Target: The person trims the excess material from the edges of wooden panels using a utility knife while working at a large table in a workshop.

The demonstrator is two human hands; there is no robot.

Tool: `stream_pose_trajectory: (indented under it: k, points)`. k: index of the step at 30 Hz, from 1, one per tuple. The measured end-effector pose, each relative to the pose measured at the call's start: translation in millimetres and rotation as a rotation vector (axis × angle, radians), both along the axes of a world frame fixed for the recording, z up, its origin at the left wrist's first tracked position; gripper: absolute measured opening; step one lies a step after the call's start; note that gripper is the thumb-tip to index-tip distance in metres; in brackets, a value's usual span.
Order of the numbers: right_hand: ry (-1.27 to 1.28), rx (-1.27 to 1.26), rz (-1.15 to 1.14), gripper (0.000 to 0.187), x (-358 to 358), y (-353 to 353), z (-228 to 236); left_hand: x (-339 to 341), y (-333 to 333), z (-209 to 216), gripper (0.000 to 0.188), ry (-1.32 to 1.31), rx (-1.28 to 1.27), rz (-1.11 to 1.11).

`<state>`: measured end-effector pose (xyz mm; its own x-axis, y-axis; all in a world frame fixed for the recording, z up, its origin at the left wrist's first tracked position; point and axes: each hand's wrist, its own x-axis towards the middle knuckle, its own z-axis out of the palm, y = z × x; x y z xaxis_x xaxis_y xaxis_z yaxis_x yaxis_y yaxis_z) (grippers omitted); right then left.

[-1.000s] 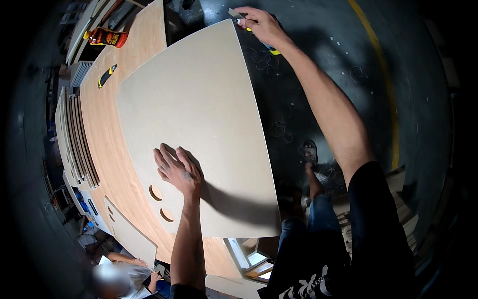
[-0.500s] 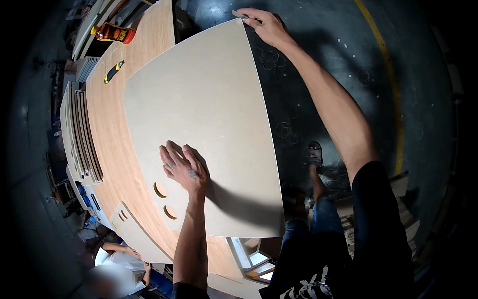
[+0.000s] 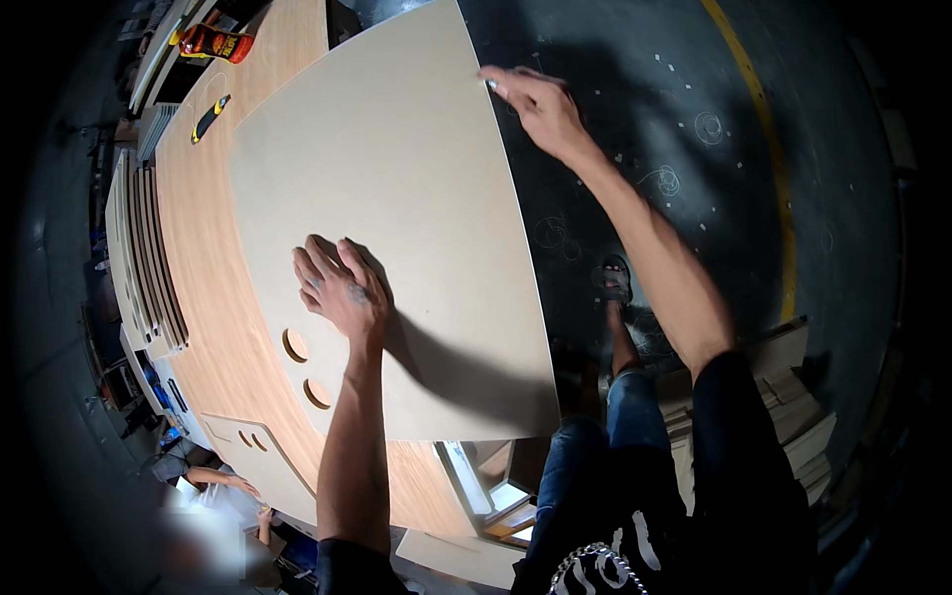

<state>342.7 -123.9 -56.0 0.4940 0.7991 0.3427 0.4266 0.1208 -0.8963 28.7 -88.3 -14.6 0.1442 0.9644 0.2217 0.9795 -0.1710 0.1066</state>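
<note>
A large pale board with two round holes near its lower left corner lies on a wood-grain worktable. Flat on the board, fingers spread, rests my left hand, a little above the holes. At the board's right edge, toward the far end, my right hand is closed in a pinch. It grips a small flat metal blade against or beside that edge. Most of the blade is hidden by the fingers, and motion blurs it slightly.
A yellow-and-black utility knife and a red bottle lie left of the board. Stacked panels stand along the table's left side. Another person works at a smaller slotted panel. Wood pieces lie at right.
My right hand has drawn the blade along the board's right edge, from the far corner toward me. The left hand keeps its place on the board while the whole view has shifted.
</note>
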Motion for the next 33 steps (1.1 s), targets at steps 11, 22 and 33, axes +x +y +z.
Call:
stream_pose_trajectory:
  k: [11,22,33]
  points:
    - [-0.085,-0.048,0.122,0.038,-113.5,-193.2,20.0,-0.2,2.8,-1.4,0.057,-0.015,0.017,-0.049]
    - [-0.090,0.047,0.008,0.028,-60.0,-101.0,14.9,-0.6,3.1,-4.3,0.054,-0.023,0.065,-0.096]
    - [-0.130,-0.119,0.184,0.034,-163.3,-273.7,25.0,-7.1,8.9,-6.5,0.056,0.042,0.023,-0.095]
